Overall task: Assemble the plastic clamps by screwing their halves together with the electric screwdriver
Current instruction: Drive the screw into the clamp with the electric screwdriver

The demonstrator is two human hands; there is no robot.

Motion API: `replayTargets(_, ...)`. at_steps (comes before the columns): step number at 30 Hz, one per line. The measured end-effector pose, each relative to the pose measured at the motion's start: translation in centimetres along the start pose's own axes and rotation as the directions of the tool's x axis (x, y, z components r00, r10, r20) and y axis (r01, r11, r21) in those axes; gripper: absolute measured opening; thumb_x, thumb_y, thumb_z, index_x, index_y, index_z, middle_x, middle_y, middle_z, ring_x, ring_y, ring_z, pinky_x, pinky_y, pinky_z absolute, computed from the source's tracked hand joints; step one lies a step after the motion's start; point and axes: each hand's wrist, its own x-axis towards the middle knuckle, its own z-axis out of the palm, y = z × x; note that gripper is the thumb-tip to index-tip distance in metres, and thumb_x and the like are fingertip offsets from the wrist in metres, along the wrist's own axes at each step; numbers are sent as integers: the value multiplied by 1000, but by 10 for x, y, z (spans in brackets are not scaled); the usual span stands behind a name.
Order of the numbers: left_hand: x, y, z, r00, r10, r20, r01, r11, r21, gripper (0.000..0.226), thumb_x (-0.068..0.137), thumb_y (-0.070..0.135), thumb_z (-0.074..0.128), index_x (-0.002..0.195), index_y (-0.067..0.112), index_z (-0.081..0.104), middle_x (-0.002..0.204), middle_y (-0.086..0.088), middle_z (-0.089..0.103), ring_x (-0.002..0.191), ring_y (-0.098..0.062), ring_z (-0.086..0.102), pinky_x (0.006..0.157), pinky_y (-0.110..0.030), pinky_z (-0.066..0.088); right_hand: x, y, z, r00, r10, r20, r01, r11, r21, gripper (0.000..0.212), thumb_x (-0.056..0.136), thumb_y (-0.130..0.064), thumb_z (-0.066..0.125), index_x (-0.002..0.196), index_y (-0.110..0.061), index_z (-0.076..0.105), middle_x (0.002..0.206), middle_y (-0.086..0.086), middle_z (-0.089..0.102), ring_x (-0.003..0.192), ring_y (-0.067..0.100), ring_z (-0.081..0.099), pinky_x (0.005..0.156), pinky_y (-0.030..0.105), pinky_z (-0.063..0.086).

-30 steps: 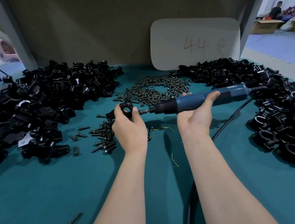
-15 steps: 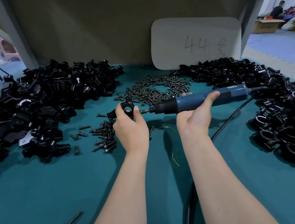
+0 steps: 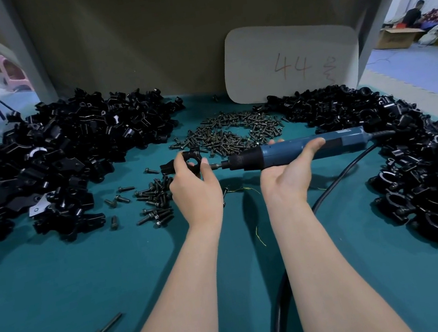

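Note:
My left hand (image 3: 197, 188) grips a black plastic clamp (image 3: 189, 161) above the green table, thumb and fingers curled round its ring. A blue electric screwdriver (image 3: 302, 148) lies horizontally in my right hand (image 3: 289, 173), whose fingers wrap its barrel. The driver's bit (image 3: 216, 166) points left and meets the clamp's right side. A heap of loose clamp halves (image 3: 51, 164) fills the left of the table. Assembled clamps (image 3: 413, 155) are piled along the right. Dark screws (image 3: 233, 133) are scattered behind my hands.
A small cluster of screws (image 3: 155, 203) lies left of my left hand, and a single long bolt (image 3: 107, 327) near the front left. The screwdriver's black cable (image 3: 328, 192) runs back toward me. A grey card marked 44 (image 3: 290, 63) leans on the back wall.
Almost nothing differs: both hands hold the same pose with the bit against the clamp. The view has shifted very slightly.

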Motion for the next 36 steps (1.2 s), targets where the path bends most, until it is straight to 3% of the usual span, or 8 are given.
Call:
replayTargets(6, -1, -1, 1, 1000, -13, 0, 13, 1000, -18, 47, 98, 27, 54, 141, 10, 44, 98, 4, 55, 88, -10, 48, 76, -15, 34, 0, -1, 0, 999, 3, 36, -4, 1000, 13, 54, 90, -60, 49, 124, -19, 50, 90, 2, 58, 79, 14, 61, 73, 24, 51)
replayTargets(13, 4, -5, -1, 1000, -4, 25, 4, 1000, 6, 41, 97, 32, 53, 130, 7, 52, 94, -3, 66, 86, -22, 63, 74, -28, 47, -1, -6, 2, 987, 23, 157, -28, 999, 30, 49, 90, -63, 44, 111, -20, 53, 93, 4, 53, 82, 18, 59, 78, 28, 52)
replayTargets(18, 5, -9, 0, 998, -17, 62, 10, 994, 107, 47, 97, 37, 51, 135, 9, 48, 99, 5, 58, 74, -11, 48, 71, -25, 39, 4, -13, 3, 970, 33, 241, -23, 999, -46, 48, 92, -61, 40, 109, -19, 54, 94, 6, 52, 86, 20, 58, 76, 28, 53)
replayTargets(25, 7, -9, -5, 999, -47, 24, 46, 997, 66, 37, 96, 35, 53, 126, 17, 40, 72, 9, 47, 60, -6, 48, 51, -27, 34, 14, -36, 1, 988, -91, 127, 116, 970, -212, 48, 95, -50, 48, 126, -15, 39, 101, 7, 54, 65, 11, 68, 68, 28, 57)
replayTargets(27, 4, -7, -5, 999, -4, 49, 1, 999, 52, 31, 95, 35, 55, 116, 23, 36, 69, 11, 48, 59, -4, 50, 46, -19, 31, 19, -43, 0, 976, -207, 74, 216, 845, -489, 60, 96, -27, 57, 143, -19, 21, 120, 7, 53, 73, 12, 67, 74, 29, 57)
replayTargets(30, 1, -6, -3, 991, 54, 124, -60, 997, 44, 29, 94, 31, 60, 118, 28, 44, 70, 15, 51, 60, -2, 51, 49, -17, 34, 21, -49, -5, 952, -258, 162, 273, 485, -830, 85, 91, -8, 52, 152, -33, -2, 127, 9, 47, 73, 11, 55, 70, 24, 48)
replayTargets(34, -2, -2, 0, 971, 128, 201, -135, 991, 22, 35, 95, 28, 57, 130, 32, 50, 91, 3, 59, 71, -14, 57, 67, -33, 47, 19, -46, -11, 972, -159, 172, 177, 18, -984, 71, 92, -12, 52, 150, -37, 19, 140, 17, 29, 72, 17, 46, 79, 29, 40)
replayTargets(36, -4, 0, 0, 961, 167, 219, -175, 984, 19, 38, 96, 30, 56, 134, 34, 50, 104, 6, 56, 84, -18, 59, 75, -33, 48, 16, -40, -15, 973, -158, 168, 146, -138, -980, 62, 91, -17, 54, 146, -32, 29, 137, 19, 32, 88, 27, 52, 91, 34, 42)
